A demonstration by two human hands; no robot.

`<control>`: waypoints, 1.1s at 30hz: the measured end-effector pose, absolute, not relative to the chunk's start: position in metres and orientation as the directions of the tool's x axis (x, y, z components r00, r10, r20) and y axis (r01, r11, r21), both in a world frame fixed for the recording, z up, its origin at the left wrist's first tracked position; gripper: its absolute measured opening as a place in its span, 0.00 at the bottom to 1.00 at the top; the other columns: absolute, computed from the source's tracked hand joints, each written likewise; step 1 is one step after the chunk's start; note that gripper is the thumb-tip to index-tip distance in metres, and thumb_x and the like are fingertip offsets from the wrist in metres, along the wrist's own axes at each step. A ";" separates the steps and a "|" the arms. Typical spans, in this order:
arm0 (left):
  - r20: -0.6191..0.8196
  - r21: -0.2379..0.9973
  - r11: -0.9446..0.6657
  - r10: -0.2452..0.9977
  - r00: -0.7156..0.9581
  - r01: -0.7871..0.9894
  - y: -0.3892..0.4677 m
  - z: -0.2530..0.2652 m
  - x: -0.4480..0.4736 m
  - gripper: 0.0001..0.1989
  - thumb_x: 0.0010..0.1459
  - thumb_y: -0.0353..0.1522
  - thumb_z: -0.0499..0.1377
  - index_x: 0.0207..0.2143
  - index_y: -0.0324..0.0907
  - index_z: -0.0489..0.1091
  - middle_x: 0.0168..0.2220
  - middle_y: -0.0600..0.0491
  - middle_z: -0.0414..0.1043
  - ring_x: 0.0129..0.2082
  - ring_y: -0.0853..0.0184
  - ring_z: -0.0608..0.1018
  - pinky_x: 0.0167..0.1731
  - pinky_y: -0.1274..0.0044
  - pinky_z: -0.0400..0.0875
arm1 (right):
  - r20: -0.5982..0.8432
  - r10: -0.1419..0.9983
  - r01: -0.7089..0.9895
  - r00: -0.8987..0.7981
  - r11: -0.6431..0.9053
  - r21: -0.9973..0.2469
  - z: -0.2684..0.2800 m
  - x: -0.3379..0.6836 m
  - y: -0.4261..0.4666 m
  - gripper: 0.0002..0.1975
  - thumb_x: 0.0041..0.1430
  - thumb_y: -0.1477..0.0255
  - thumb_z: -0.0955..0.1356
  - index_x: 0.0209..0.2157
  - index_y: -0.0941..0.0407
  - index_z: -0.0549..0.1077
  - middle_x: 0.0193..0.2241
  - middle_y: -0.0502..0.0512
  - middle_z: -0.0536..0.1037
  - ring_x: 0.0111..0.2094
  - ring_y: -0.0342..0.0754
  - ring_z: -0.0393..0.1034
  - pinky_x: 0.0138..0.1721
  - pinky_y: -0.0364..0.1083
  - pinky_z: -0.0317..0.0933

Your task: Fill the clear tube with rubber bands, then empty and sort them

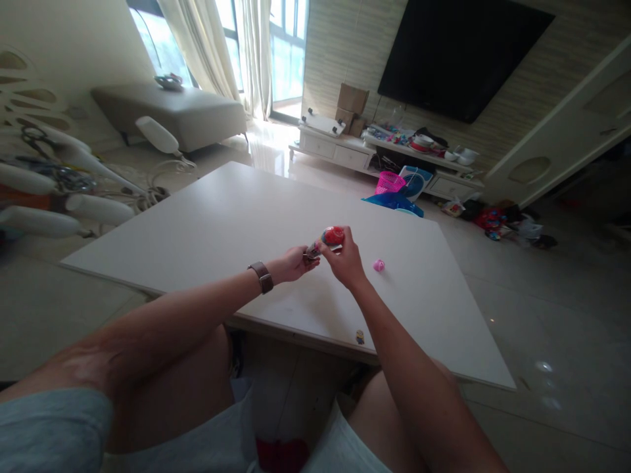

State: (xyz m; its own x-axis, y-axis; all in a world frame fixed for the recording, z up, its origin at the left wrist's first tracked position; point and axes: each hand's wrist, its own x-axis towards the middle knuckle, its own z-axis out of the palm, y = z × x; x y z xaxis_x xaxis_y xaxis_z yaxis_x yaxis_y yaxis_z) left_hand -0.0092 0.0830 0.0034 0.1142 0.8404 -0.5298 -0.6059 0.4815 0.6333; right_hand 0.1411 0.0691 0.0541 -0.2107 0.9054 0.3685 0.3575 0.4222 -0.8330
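Above the white table (pixel 276 210), my right hand (pixel 349 261) is closed around a small bottle-shaped thing with a rounded red end (pixel 332 235) and a coloured, narrower part pointing down-left. My left hand (pixel 294 263), with a brown-strapped watch on the wrist, meets that lower end. Its fingers are closed on something dark and shiny (pixel 309 256), too small to make out. On the table to the right of my hands lies a small pink thing (pixel 378 265), perhaps a cap or toy. A little yellow-and-blue cartoon figure (pixel 359 337) lies by the near edge, beside my right forearm.
White lamp-like shades (pixel 98 209) on curved stems crowd the table's left side. Beyond the far edge are a pink basket (pixel 390 182) and a blue plastic sheet (pixel 394 202). A low cabinet (pixel 340 154) stands under the television; a bench (pixel 172 115) is at the back left.
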 end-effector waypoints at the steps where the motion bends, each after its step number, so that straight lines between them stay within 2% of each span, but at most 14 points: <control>1: -0.529 0.637 0.478 0.842 0.108 -0.604 0.083 0.004 -0.009 0.10 0.60 0.21 0.53 0.27 0.39 0.68 0.22 0.52 0.68 0.21 0.72 0.73 0.25 0.82 0.75 | 0.373 0.904 0.363 -0.208 0.425 -0.829 0.054 0.141 0.069 0.20 0.56 0.58 0.71 0.46 0.50 0.64 0.38 0.50 0.79 0.37 0.48 0.74 0.37 0.47 0.68; 6: -0.502 0.631 0.450 0.858 0.110 -0.632 0.082 0.009 -0.010 0.10 0.61 0.23 0.53 0.27 0.38 0.68 0.23 0.52 0.69 0.23 0.72 0.73 0.26 0.82 0.74 | 0.382 0.909 0.363 -0.165 0.416 -0.834 0.052 0.140 0.070 0.20 0.56 0.57 0.71 0.46 0.50 0.65 0.37 0.50 0.79 0.37 0.49 0.73 0.36 0.47 0.68; 10: -0.436 0.590 0.377 0.893 0.111 -0.714 0.081 0.016 -0.011 0.11 0.64 0.25 0.52 0.27 0.38 0.68 0.24 0.52 0.70 0.24 0.72 0.74 0.29 0.80 0.76 | 0.403 0.906 0.281 -0.133 0.424 -0.861 0.050 0.138 0.071 0.19 0.58 0.57 0.71 0.45 0.51 0.65 0.38 0.50 0.77 0.38 0.48 0.73 0.34 0.45 0.68; 16: -0.430 0.581 0.332 0.901 0.066 -0.743 0.081 0.024 -0.011 0.11 0.61 0.24 0.52 0.26 0.38 0.67 0.21 0.52 0.69 0.21 0.71 0.72 0.27 0.79 0.74 | 0.379 0.920 0.183 -0.103 0.392 -0.902 0.046 0.135 0.074 0.19 0.58 0.56 0.71 0.44 0.51 0.66 0.39 0.50 0.77 0.39 0.46 0.72 0.34 0.43 0.67; 20: -0.451 0.598 0.331 0.892 0.034 -0.730 0.083 0.022 -0.010 0.12 0.61 0.23 0.52 0.24 0.39 0.65 0.19 0.54 0.66 0.19 0.72 0.70 0.25 0.80 0.73 | 0.370 0.921 0.195 -0.124 0.388 -0.901 0.046 0.134 0.073 0.20 0.56 0.55 0.72 0.44 0.51 0.66 0.39 0.50 0.76 0.38 0.47 0.72 0.33 0.43 0.67; 26: -0.506 0.608 0.377 0.862 0.025 -0.698 0.084 0.018 -0.010 0.14 0.63 0.23 0.50 0.24 0.39 0.64 0.20 0.53 0.67 0.20 0.72 0.72 0.30 0.79 0.78 | 0.378 0.911 0.262 -0.163 0.410 -0.874 0.046 0.134 0.070 0.20 0.57 0.55 0.71 0.45 0.51 0.66 0.39 0.50 0.77 0.38 0.48 0.73 0.33 0.44 0.67; 33: -0.526 0.606 0.393 0.850 0.022 -0.692 0.084 0.020 -0.010 0.12 0.62 0.21 0.49 0.26 0.38 0.66 0.21 0.52 0.69 0.21 0.72 0.74 0.29 0.80 0.79 | 0.402 0.896 0.323 -0.186 0.442 -0.837 0.047 0.133 0.069 0.19 0.57 0.59 0.72 0.46 0.50 0.66 0.39 0.50 0.78 0.38 0.48 0.73 0.34 0.45 0.67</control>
State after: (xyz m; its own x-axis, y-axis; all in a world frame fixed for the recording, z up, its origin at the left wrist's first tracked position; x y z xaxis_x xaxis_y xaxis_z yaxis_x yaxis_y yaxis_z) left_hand -0.0095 0.0835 0.0204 0.0223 0.8503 -0.5258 -0.6916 0.3928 0.6061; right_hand 0.1333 0.0686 0.0474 -0.1861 0.8965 0.4021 0.3228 0.4423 -0.8367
